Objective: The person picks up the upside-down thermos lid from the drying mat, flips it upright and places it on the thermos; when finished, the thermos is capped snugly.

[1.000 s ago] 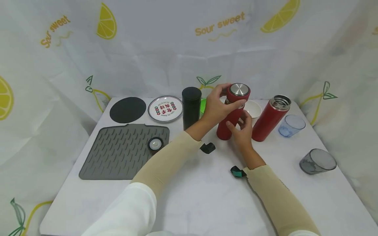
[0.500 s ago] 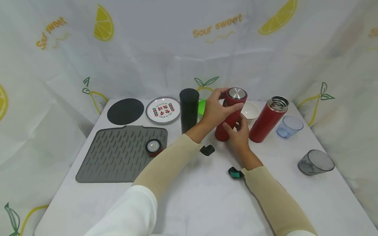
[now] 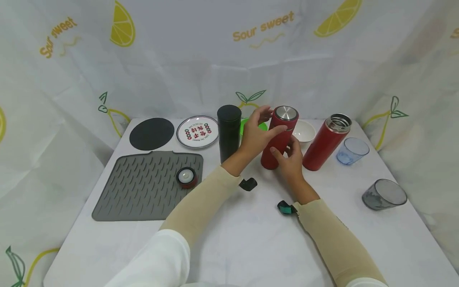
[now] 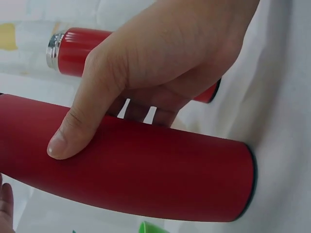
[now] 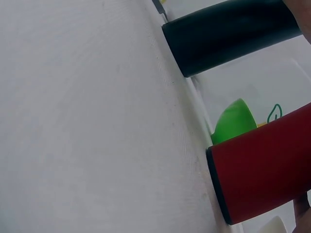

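A red thermos (image 3: 277, 145) stands upright with its silver-topped red lid (image 3: 285, 114) on it. Around its lower body curl the fingers and thumb of my right hand (image 3: 290, 161), seen from close up in the left wrist view, where the thumb lies across the red thermos (image 4: 160, 170). My left hand (image 3: 256, 135) is beside the lid, fingers spread and relaxed, the thumb overlapping the thermos front in the head view. To the right stands a second red thermos (image 3: 325, 145), uncapped, its steel mouth showing. A black thermos (image 3: 228, 131) stands left of my left hand.
A grey drying mat (image 3: 143, 191) lies at left, bearing a small stopper-like piece (image 3: 186, 177). Behind it are a black round mat (image 3: 152, 134) and a printed plate (image 3: 197, 132). A white bowl (image 3: 305, 130), a green bowl (image 5: 235, 121), a blue glass (image 3: 352, 151) and a grey glass (image 3: 384, 194) also stand about.
The lid has come down onto the thermos, closing the gap at its neck. My left hand's fingers have loosened and drawn left off the lid. My right hand keeps its hold.
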Demonstrator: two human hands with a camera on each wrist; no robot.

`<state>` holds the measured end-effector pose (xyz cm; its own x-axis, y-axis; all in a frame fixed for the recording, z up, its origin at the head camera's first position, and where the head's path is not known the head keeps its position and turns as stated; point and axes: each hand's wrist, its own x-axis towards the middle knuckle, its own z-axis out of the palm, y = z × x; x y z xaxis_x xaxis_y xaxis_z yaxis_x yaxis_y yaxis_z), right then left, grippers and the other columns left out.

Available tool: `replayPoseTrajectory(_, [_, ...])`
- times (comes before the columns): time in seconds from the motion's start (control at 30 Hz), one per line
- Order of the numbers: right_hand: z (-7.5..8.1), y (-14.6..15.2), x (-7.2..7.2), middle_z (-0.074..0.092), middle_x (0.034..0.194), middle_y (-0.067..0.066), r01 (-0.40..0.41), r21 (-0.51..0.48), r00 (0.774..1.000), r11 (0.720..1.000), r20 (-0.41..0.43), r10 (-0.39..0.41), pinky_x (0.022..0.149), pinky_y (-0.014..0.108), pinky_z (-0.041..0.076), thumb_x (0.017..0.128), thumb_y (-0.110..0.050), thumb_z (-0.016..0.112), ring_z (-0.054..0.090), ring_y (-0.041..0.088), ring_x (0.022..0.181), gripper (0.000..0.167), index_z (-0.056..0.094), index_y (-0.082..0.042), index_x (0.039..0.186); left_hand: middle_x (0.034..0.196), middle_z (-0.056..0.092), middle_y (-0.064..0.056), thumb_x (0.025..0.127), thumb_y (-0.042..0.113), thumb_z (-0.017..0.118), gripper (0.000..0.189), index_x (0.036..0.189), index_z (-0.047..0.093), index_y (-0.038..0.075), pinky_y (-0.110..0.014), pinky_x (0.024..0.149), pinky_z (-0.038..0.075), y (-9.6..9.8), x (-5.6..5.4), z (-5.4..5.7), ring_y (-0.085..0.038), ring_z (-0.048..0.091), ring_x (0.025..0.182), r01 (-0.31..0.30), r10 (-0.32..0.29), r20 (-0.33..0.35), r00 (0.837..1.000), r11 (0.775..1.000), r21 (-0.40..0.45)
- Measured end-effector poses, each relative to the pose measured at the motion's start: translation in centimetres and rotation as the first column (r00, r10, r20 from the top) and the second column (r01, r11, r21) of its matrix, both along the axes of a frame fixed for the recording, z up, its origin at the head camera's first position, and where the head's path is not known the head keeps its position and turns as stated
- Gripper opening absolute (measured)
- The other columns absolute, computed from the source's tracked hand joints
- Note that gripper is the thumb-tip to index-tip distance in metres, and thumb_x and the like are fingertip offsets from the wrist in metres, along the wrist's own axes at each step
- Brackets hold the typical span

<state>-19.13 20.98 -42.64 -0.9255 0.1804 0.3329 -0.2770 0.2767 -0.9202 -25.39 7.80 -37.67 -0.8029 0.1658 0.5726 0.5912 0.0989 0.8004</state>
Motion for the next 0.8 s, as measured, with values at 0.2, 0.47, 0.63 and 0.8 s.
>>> replayPoseTrajectory(0.2, [-0.1, 0.0, 0.0, 0.048, 0.137, 0.014, -0.008, 0.02, 0.999, 1.0, -0.046, 0.009, 0.106, 0.042, 0.036, 0.088, -0.014, 0.072, 0.043, 0.023, 0.127, 0.069, 0.034, -0.003, 0.146, 0.13, 0.059, -0.008, 0.095, 0.022, 0.065, 0.05, 0.139, 0.047, 0.004, -0.022, 0.103, 0.036, -0.3, 1.0, -0.5, -0.004, 0.052, 0.12, -0.011, 0.012, -0.061, 0.998, 0.999, 0.032])
replayPoseTrajectory(0.47, [-0.1, -0.2, -0.1, 0.047, 0.136, 0.013, -0.008, 0.071, 0.997, 0.997, -0.082, 0.013, 0.106, 0.042, 0.037, 0.09, -0.013, 0.07, 0.044, 0.021, 0.125, 0.066, 0.035, -0.003, 0.144, 0.136, 0.05, 0.002, 0.082, 0.039, 0.077, 0.082, 0.148, 0.035, 0.015, -0.027, 0.097, 0.044, 2.2, 1.0, 1.0, -0.003, 0.044, 0.12, -0.011, 0.018, 0.158, 0.987, 0.999, -0.047])
replayPoseTrajectory(0.63, [0.1, -0.3, -0.2, 0.049, 0.133, 0.013, 0.006, 0.087, 0.995, 0.996, -0.102, 0.003, 0.104, 0.043, 0.039, 0.089, -0.009, 0.069, 0.046, 0.022, 0.122, 0.062, 0.038, -0.004, 0.141, 0.133, 0.048, 0.005, 0.077, 0.042, 0.081, 0.09, 0.149, 0.031, 0.021, -0.021, 0.085, 0.05, 3.4, 0.3, 1.9, -0.003, 0.045, 0.114, -0.008, 0.031, 0.236, 0.971, 0.995, -0.095])
replayPoseTrajectory(0.8, [-0.1, 0.0, -0.1, 0.051, 0.133, 0.013, 0.015, 0.11, 0.995, 0.994, -0.105, -0.003, 0.103, 0.042, 0.04, 0.088, -0.012, 0.072, 0.048, 0.021, 0.123, 0.065, 0.038, -0.005, 0.143, 0.131, 0.052, 0.002, 0.079, 0.034, 0.082, 0.08, 0.143, 0.039, 0.015, -0.02, 0.095, 0.042, 2.1, 0.9, 0.8, -0.002, 0.047, 0.117, -0.077, 0.08, 0.122, 0.989, 0.997, -0.025])
